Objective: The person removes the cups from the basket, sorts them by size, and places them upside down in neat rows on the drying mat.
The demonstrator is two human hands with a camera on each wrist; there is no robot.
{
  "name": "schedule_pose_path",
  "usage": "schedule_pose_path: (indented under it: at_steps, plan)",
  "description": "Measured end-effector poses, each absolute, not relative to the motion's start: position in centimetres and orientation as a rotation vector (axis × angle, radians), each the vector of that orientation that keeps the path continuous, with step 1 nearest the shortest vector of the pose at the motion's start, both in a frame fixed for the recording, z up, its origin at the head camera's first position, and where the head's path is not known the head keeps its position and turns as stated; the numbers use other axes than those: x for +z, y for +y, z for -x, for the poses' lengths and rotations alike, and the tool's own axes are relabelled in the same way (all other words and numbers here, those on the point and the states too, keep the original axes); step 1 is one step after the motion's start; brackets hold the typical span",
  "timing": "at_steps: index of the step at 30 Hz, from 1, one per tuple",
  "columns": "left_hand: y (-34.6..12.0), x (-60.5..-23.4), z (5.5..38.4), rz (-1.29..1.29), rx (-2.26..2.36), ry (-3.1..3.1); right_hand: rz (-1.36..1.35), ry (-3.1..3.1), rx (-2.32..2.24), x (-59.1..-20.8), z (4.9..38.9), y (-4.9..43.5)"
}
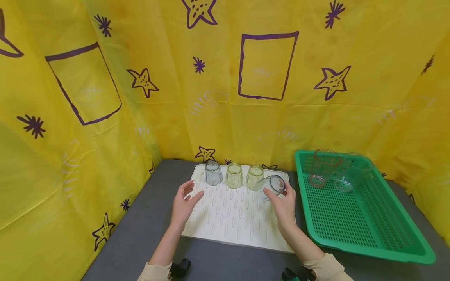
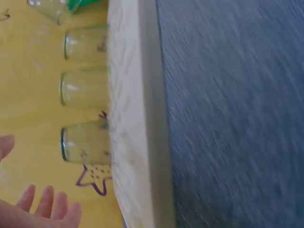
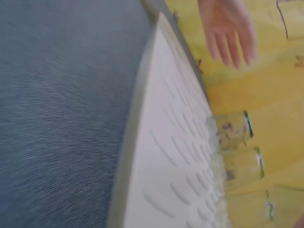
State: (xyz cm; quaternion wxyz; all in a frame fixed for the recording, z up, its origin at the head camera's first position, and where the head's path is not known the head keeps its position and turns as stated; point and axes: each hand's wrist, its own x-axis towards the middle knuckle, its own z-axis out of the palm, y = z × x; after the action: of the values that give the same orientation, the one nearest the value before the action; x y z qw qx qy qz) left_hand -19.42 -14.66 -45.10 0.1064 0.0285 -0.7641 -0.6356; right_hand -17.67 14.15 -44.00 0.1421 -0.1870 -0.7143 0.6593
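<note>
In the head view my right hand [image 1: 285, 203] holds a clear drinking glass [image 1: 273, 185] between thumb and fingers. This glass is tilted, its dark-rimmed mouth facing right, above the right part of a white ridged mat [image 1: 225, 218]. Along the mat's back edge stand a bluish glass [image 1: 213, 173], a yellowish glass [image 1: 234, 176] and another yellowish glass [image 1: 254, 176], narrower ends up. My left hand [image 1: 183, 203] hovers at the mat's left side, thumb spread from the fingers, holding nothing. In the right wrist view that left hand [image 3: 229, 33] appears with fingers extended.
On the right sits a green perforated basket [image 1: 351, 222]. Inside its back end are a red-rimmed glass [image 1: 323, 169] and a clear glass [image 1: 346, 177], both leaning. A dark grey table [image 1: 140, 230] lies under everything, with a yellow patterned curtain [image 1: 218, 128] behind.
</note>
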Motion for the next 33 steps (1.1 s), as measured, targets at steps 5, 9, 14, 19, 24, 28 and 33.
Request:
schedule_pose_path:
  at_steps: [5,9,14,19,24,28,33]
  plan:
    - [-16.7,-45.9,19.2,-0.25,-1.68,-2.463,0.64,-1.985,1.747,-45.2,20.0,14.1]
    - [-17.5,-46.3,19.0,-0.299,-1.592,-2.579,0.667,-1.922,1.697,-46.2,21.5,14.4]
    - [-17.9,-46.9,18.8,-0.315,-1.593,-2.606,0.683,-1.92,1.639,-47.4,22.9,14.7]
    - [-18.2,-47.3,18.9,-0.325,-1.633,-2.605,0.665,-1.953,1.544,-48.0,24.0,14.8]
    - [-18.4,-47.4,18.8,-0.34,-1.639,-2.603,0.656,-1.985,1.495,-48.3,24.6,14.9]
    - [-18.4,-47.5,18.7,-0.353,-1.649,-2.597,0.664,-2.0,1.467,-48.5,25.0,15.1]
    - [-18.6,-47.6,18.8,-0.362,-1.664,-2.589,0.68,-2.014,1.452,-48.7,25.3,15.2]
